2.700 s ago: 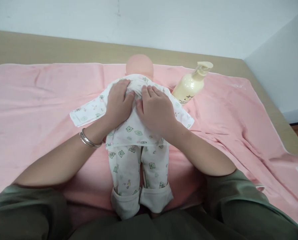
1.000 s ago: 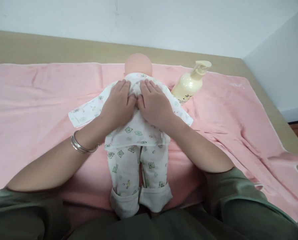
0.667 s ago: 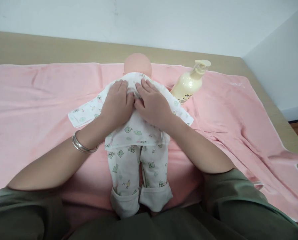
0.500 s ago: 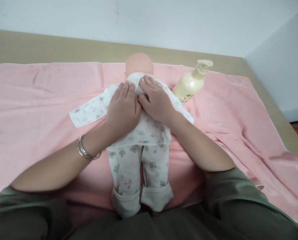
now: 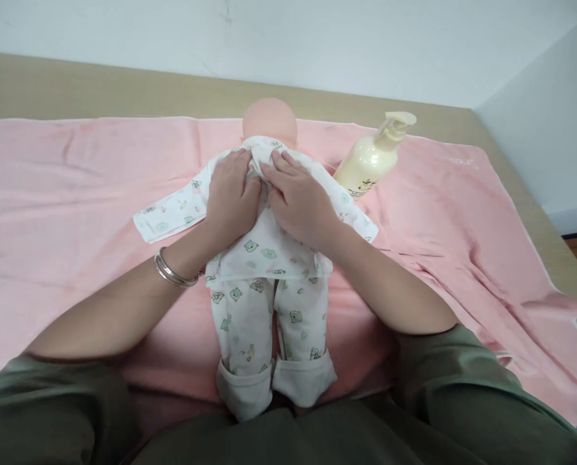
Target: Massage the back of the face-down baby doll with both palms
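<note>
Left hand (image 5: 235, 194) and right hand (image 5: 303, 200), fingers extended and clamped on nothing, are lying palm-down on a printed shirt (image 5: 269, 255), over the upper back of a prone doll (image 5: 269, 119). Outward, a pump bottle (image 5: 368, 161) is sitting close to the right-side sleeve (image 5: 363, 223), and a pink blanket (image 5: 75, 174) is underlying all, above the worktop (image 5: 124, 84). Uneven pressure could start rucking the shirt or sliding the doll; a wide sweep might tip the bottle.

My left hand (image 5: 231, 199) lies palm-down just beside my right hand (image 5: 304, 205), thumbs (image 5: 253, 190) inward. Behind them, my bare forearms (image 5: 117, 307) slant inward.
</note>
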The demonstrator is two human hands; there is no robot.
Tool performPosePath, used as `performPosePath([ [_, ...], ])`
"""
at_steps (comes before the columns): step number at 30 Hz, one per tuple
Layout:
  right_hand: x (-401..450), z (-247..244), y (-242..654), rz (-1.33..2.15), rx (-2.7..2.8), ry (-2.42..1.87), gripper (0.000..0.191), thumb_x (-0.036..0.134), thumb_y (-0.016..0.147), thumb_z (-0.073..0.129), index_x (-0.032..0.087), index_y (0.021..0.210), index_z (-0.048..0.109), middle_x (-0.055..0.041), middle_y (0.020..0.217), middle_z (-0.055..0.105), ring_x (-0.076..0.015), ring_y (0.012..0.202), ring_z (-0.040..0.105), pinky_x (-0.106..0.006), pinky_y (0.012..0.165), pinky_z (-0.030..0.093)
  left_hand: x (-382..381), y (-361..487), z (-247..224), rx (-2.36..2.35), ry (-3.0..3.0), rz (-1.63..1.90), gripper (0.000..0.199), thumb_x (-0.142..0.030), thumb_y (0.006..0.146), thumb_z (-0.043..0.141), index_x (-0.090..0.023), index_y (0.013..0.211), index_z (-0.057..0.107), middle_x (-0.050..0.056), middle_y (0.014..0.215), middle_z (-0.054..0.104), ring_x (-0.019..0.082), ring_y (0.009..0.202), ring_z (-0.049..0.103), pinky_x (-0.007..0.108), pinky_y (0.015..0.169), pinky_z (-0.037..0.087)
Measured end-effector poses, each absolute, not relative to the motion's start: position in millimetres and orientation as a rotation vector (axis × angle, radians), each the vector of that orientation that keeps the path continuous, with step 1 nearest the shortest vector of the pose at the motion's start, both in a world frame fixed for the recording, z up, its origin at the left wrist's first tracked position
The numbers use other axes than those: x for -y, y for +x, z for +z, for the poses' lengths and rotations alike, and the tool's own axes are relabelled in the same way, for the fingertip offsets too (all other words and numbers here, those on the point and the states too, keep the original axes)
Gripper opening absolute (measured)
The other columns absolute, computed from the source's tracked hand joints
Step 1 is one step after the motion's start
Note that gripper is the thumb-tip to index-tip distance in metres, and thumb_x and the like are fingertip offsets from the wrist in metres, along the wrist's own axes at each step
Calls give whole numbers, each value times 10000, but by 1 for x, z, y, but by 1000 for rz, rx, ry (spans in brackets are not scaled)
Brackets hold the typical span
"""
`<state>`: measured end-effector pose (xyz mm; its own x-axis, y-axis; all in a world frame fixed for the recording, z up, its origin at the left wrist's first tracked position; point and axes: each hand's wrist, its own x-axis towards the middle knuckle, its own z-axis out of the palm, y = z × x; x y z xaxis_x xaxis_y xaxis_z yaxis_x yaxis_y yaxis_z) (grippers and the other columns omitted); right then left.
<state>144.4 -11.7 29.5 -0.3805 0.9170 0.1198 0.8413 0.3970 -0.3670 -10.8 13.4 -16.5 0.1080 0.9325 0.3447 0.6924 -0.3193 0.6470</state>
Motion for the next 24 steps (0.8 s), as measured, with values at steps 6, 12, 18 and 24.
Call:
performPosePath([
  [6, -11, 16, 150, 330, 2269, -1578, 634, 280, 1048, 406, 87, 1652, 381, -132, 1766, 290, -301, 1674, 211, -525, 1395, 174, -13, -10, -18, -1608, 2044, 1112, 467, -378, 982, 457, -226, 1403, 590, 110, 1513, 625, 317, 1468, 530, 518, 1298, 370],
  [12, -12, 23, 160, 280, 2417, -1500, 667, 310, 1044, 405, 53, 1657, 351, -182, 1766, 265, -330, 1672, 207, -523, 1391, 167, 5, -5, -13, -1612, 2059, 1028, 525, -312, 1010, 418, -150, 1498, 521, 166, 1638, 503, 336, 1594, 387, 525, 1369, 237],
  [18, -2, 33, 157, 257, 2477, -1542, 648, 267, 1058, 397, 71, 1670, 319, -204, 1759, 270, -373, 1661, 225, -611, 1363, 202, 12, 0, -6, -1608, 2123, 969, 605, -213, 945, 403, -60, 1522, 499, 182, 1653, 490, 321, 1596, 389, 512, 1377, 239],
  [24, 37, 27, 130, 121, 2416, -1614, 611, 233, 1056, 446, 80, 1644, 387, -217, 1747, 295, -424, 1649, 227, -655, 1349, 213, -7, -8, 3, -1570, 2057, 930, 311, -197, 958, 422, -226, 1185, 632, 112, 1419, 666, 299, 1430, 570, 507, 1258, 426],
])
